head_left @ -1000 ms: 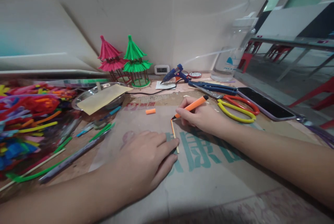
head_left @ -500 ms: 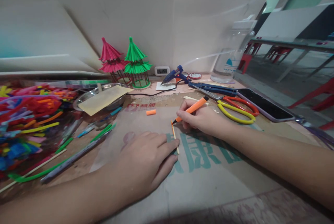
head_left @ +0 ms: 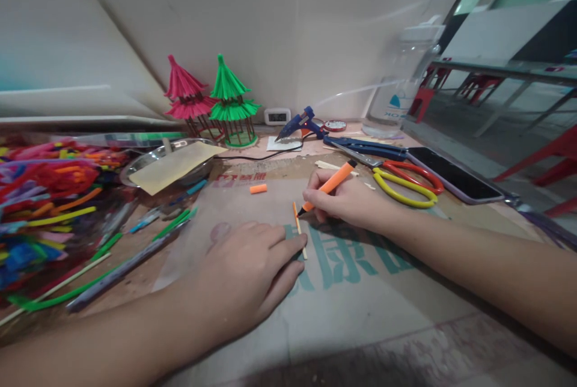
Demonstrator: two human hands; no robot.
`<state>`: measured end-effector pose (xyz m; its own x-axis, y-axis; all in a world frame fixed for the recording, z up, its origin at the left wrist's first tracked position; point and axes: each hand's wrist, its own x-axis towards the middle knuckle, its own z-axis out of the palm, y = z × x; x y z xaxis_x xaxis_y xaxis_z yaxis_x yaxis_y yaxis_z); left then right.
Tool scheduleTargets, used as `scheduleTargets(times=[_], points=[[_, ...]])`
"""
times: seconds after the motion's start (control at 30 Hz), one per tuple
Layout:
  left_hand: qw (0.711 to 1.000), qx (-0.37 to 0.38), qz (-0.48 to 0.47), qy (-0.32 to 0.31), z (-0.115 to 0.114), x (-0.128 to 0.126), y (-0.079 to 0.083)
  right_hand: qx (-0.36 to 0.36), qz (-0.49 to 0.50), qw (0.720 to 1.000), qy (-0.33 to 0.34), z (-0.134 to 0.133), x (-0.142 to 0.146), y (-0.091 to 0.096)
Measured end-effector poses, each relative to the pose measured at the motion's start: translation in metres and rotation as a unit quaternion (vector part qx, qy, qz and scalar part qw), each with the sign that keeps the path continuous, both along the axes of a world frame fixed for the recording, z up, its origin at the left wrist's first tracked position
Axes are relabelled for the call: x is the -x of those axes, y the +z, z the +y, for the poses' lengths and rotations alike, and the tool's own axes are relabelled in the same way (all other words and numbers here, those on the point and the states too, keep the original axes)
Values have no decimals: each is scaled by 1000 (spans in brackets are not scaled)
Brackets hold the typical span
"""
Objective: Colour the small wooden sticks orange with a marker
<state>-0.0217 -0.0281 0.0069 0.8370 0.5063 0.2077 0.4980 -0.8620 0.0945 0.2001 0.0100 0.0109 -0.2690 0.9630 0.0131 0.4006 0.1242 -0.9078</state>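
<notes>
Looks like a craft workroom, judging by the glue gun, scissors, heaped coloured strips and two small pagoda models on the table, with red stools beyond.

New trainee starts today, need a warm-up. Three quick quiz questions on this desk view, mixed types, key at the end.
1. What is the right hand holding?
2. True or false: a finger of the left hand lies across the thin stick.
3. What colour is the roof of the small tower nearer the clock?
a) pink
b) green
c) blue

Key:
1. An orange marker, its dark tip at the stick.
2. True.
3. b) green.
</notes>
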Motion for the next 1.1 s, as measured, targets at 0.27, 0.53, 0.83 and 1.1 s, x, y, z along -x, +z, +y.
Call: scheduleTargets(times=[0.27,0.53,0.83,1.1], points=[[1000,-15,-6,-1,0,-1,-1,-18,-9,1000,-14,-2,-1,1],[1000,-13,-1,-1,1,-1,-1,-15,-11,1000,19,-4,-3,2],[1000,-7,-9,-2,1,0,-2,-5,-16,999,48,-4,-3,3],[1000,-7,-16,-4,1,0,-2,-33,-10,999,-3,-4,-2,1]])
